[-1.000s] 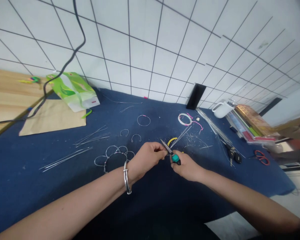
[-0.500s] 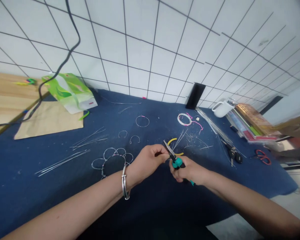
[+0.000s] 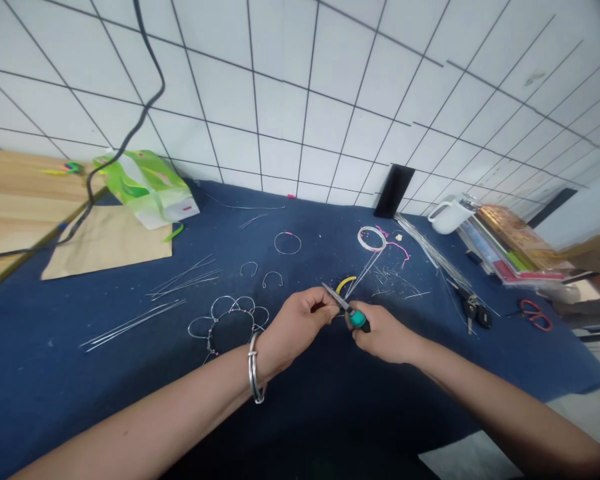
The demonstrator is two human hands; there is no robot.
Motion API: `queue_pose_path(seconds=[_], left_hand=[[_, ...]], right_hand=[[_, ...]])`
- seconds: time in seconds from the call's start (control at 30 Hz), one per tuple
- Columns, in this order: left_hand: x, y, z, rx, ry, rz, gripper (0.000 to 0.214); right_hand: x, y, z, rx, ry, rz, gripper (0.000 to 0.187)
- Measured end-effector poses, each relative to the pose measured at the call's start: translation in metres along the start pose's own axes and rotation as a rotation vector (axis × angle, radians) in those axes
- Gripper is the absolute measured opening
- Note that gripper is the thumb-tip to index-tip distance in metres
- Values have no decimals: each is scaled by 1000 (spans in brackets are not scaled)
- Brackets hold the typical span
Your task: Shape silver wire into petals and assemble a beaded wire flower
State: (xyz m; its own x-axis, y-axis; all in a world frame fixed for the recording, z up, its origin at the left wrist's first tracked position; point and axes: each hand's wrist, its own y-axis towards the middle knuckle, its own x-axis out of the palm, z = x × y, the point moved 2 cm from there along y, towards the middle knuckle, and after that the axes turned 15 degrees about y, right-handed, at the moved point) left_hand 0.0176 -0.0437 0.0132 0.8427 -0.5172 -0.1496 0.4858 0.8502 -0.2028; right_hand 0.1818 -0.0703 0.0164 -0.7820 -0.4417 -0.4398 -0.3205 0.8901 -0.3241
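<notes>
My right hand (image 3: 385,333) is closed round the handles of long-nose pliers (image 3: 336,293) with teal-and-black grips. Their narrow jaws point up and to the left, passing just beside the fingertips of my left hand (image 3: 300,323). My left thumb and forefinger pinch what looks like a short piece of thin wire, mostly hidden by the fingers. Left of that hand lies a wire ring with petal-like loops (image 3: 223,300). Two small bent wire arcs (image 3: 273,274) and a wire circle (image 3: 288,253) lie farther back. Behind the pliers shows a yellow-handled tool (image 3: 347,283), partly covered.
Straight wires (image 3: 135,323) lie at left, and a long wire bundle (image 3: 430,250) at right. A white ring-shaped coil (image 3: 371,238) with pink thread, keys (image 3: 473,312), red-handled scissors (image 3: 536,315), a white mug (image 3: 449,217) and a green packet (image 3: 147,183) rest around the blue cloth (image 3: 290,393).
My right hand has turned and closed up round the pliers' handles, shifting slightly right. The pliers' jaws lie flatter and farther left. My left hand keeps its pinch; the whole view has shifted slightly.
</notes>
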Motion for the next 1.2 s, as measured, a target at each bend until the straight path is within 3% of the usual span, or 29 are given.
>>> queue_pose_path(seconds=[0.1,0.2,0.4,0.8,1.07,1.2], left_hand=[[-1,1,0,28,30,-17,12],[0,2,-2,12,38,-34,11],[2,2,-7,-56,2,-95,12],[1,1,-6,-84,-24,-137,14],[8,-2,-8,-130,-24,-46,10],[8,-1,-7,-37,-2,-41,9]], right_hand=[[4,-1,6,117,422,-224,18],[4,0,7,159,590,-293,19],[1,-1,1,144,337,-144,17],[6,-6,-2,18,71,-54,8],[5,-3,7,-120,-277,160,15],[6,-6,6,-35,-37,51,11]])
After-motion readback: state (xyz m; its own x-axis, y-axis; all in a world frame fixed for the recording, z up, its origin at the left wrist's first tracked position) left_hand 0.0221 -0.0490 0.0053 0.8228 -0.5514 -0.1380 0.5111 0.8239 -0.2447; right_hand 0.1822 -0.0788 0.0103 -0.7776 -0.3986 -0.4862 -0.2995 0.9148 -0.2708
